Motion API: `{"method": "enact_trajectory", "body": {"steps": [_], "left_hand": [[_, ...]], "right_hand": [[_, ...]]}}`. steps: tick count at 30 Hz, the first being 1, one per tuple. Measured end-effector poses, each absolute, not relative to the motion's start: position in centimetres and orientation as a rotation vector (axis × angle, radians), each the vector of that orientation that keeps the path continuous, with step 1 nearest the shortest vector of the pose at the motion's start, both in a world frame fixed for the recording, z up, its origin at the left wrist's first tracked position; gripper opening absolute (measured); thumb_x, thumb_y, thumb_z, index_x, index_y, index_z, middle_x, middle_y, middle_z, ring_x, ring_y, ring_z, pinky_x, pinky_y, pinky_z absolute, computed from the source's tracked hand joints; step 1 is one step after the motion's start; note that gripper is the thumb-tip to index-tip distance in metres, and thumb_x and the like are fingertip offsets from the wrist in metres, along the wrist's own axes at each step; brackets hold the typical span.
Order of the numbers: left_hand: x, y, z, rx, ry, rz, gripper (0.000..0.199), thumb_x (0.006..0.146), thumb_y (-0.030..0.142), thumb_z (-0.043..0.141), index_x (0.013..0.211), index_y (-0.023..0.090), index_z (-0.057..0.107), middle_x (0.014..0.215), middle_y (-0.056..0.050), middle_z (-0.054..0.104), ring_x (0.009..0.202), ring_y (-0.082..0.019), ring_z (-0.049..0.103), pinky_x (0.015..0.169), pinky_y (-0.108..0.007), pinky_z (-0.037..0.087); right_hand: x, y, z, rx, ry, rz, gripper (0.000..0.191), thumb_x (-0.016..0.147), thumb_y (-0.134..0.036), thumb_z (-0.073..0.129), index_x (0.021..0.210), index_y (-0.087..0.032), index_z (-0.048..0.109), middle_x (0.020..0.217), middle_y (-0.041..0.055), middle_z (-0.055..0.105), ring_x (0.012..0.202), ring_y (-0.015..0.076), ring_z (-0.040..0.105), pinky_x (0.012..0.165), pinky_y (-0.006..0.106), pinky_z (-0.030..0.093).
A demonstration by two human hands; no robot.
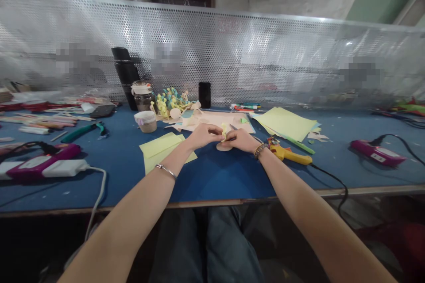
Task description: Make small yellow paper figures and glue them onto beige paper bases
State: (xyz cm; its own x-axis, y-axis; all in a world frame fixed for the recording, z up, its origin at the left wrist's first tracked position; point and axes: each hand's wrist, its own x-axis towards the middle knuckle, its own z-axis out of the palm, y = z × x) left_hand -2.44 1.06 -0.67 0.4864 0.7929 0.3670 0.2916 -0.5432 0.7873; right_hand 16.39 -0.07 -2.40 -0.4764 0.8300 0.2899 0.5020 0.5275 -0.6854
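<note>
My left hand [208,135] and my right hand [243,139] meet over the middle of the blue table. Between their fingertips is a small yellow paper piece [224,130], pinched from both sides. Below the fingers lies a round cream paper disc [223,147]; whether it is joined to the yellow piece I cannot tell. A slim pointed tool [233,127] sticks up by my right fingers, its other end hidden by the hand. Under my left forearm are yellow paper sheets [156,150]. Just right of my right wrist rests a yellow glue gun [292,155].
Behind my hands lie cream paper [219,119] and a bunch of small paper flowers [171,101]. A phone [205,94], a black flask [125,75], a jar [142,95] and a cup [146,122] stand farther back. Purple power strips [378,153] sit at both sides.
</note>
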Motion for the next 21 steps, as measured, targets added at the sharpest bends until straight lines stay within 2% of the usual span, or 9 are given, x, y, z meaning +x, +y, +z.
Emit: {"method": "enact_trajectory", "body": {"steps": [5,10,14,21], "left_hand": [[-2.5,1.3,-0.9,2.086,0.901,0.944,0.022,0.064,0.03,0.07,0.078,0.014,0.068,0.084,-0.006,0.069,0.079,-0.016,0.063,0.075,-0.03,0.049],[-2.5,1.1,-0.7,2.128,0.931,0.934,0.023,0.064,0.032,0.07,0.078,0.015,0.069,0.082,-0.006,0.07,0.078,-0.017,0.063,0.075,-0.03,0.049],[-2.6,1.2,-0.8,2.16,0.931,0.896,0.023,0.063,0.032,0.07,0.078,0.015,0.069,0.083,-0.007,0.07,0.078,-0.017,0.063,0.075,-0.03,0.048],[-2.7,1.7,-1.4,2.174,0.914,0.886,0.024,0.064,0.034,0.069,0.079,0.015,0.069,0.08,-0.007,0.07,0.078,-0.018,0.063,0.074,-0.03,0.048]], "right_hand": [[16.6,-0.2,-2.3,-1.083,-2.19,0.749,0.019,0.068,-0.031,0.065,0.078,-0.015,0.07,0.077,0.0012,0.066,0.071,0.0145,0.058,0.069,0.028,0.046],[17.6,-0.2,-1.8,-1.023,-2.166,0.823,0.027,0.066,-0.031,0.068,0.09,-0.018,0.071,0.094,0.0032,0.068,0.087,0.0187,0.061,0.08,0.031,0.047],[18.0,-0.2,-1.3,-1.081,-2.225,0.67,0.02,0.064,-0.026,0.069,0.083,-0.019,0.073,0.098,0.0052,0.067,0.088,0.0187,0.061,0.085,0.032,0.045],[17.8,-0.1,-1.4,-1.064,-2.362,0.587,0.013,0.067,-0.023,0.067,0.079,-0.022,0.074,0.095,0.002,0.068,0.087,0.0178,0.062,0.087,0.03,0.044]]}}
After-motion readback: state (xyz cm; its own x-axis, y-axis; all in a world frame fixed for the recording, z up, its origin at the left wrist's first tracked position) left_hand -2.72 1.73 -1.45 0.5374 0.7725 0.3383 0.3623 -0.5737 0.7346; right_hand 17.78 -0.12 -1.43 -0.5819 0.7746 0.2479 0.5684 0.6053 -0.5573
